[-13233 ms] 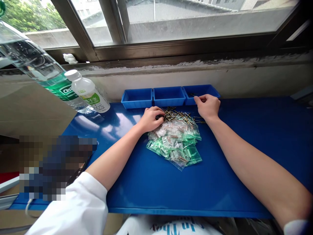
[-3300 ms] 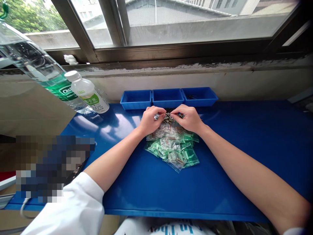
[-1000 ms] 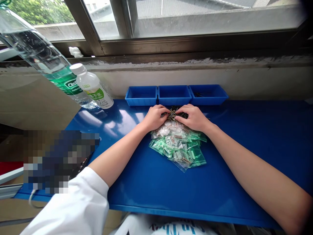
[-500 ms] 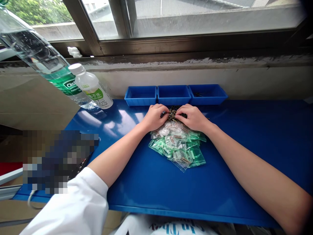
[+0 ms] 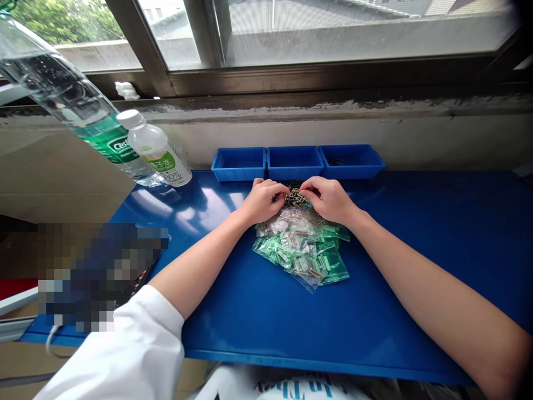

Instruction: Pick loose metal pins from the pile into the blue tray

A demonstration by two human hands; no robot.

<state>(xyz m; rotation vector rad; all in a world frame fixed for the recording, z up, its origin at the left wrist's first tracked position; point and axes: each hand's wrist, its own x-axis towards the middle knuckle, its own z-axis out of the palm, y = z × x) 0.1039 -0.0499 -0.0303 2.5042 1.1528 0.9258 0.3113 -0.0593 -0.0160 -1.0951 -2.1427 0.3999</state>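
Observation:
A heap of small screws [image 5: 295, 196], black, silver and brass-coloured, lies between my hands on the blue table. My left hand [image 5: 265, 201] rests at its left side, thumb and fingers curled together at the screws. A dark bit shows inside the curl, too small to name. On the right side, my right hand [image 5: 328, 198] has thumb and fingertips pinched at the heap's edge; whatever they hold is hidden. Just below the heap lie small clear and green plastic bags [image 5: 306, 244] with small metal parts inside, partly under my right wrist.
Three blue bins [image 5: 295, 163] stand in a row behind my hands; the right one holds some dark screws. A large water bottle [image 5: 79, 105] and a smaller white-capped bottle [image 5: 160, 155] stand at the back left. A window and wall lie beyond the blue table [image 5: 266, 316].
My right hand's fingers have lifted and drawn back slightly, baring more of the screws between my hands. The left hand is nearly still. The bags stay in place.

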